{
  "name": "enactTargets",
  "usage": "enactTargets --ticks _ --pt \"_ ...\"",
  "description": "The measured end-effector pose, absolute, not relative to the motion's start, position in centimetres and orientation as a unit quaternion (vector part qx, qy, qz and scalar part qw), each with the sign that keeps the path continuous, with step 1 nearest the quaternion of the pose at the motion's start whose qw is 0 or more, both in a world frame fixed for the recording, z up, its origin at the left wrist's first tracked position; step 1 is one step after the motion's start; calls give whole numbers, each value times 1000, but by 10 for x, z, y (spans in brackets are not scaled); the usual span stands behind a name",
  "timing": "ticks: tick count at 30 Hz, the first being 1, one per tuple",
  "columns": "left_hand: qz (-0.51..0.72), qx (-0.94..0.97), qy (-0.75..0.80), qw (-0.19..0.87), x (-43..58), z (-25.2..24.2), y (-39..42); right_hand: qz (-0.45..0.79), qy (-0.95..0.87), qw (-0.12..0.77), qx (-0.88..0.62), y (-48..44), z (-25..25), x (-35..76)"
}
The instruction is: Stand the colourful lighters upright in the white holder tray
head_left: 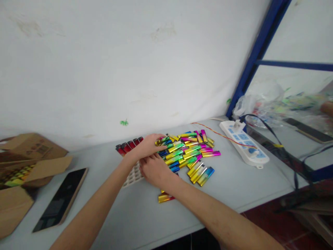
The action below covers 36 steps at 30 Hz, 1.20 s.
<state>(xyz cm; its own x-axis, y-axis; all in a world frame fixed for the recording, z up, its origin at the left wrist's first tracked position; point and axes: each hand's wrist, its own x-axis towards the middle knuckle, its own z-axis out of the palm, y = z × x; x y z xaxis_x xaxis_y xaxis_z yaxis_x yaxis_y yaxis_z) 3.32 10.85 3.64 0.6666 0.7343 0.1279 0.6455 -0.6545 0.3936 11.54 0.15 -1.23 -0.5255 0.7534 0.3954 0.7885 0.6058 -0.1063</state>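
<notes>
A pile of shiny rainbow-coloured lighters (189, 151) lies on the grey table (234, 187). My left hand (148, 146) reaches into the pile's left edge, fingers curled round a lighter. My right hand (153, 170) lies just below it, over a white slotted tray (132, 177), its fingers hidden. Several red lighters (128, 146) stand in the tray's far row. One gold lighter (165, 198) lies apart beside my right wrist.
An open cardboard box (23, 166) with more lighters sits at the left, a dark phone (62, 198) beside it. A white power strip (244, 144) with cables lies at the right, near a blue frame (255, 52) and plastic bags (265, 100).
</notes>
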Motion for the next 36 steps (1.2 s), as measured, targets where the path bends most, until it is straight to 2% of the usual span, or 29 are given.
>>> enactTargets --ticks 11,16,24,27,31,36 --pt "117 890 384 216 30 33 98 -44 -878 187 -439 2 -13 113" --pt "197 861 397 250 23 38 80 -33 -889 188 -415 3 -13 116" --pt "288 819 444 222 2 45 70 -32 -872 233 -429 1 -11 118" --pt "300 816 458 187 1 47 64 -25 -879 227 -418 3 -12 119" --pt "381 774 492 122 -3 48 42 -15 -891 217 -398 6 -7 125" --pt "461 734 499 2 -15 44 23 2 -884 245 -398 13 14 148"
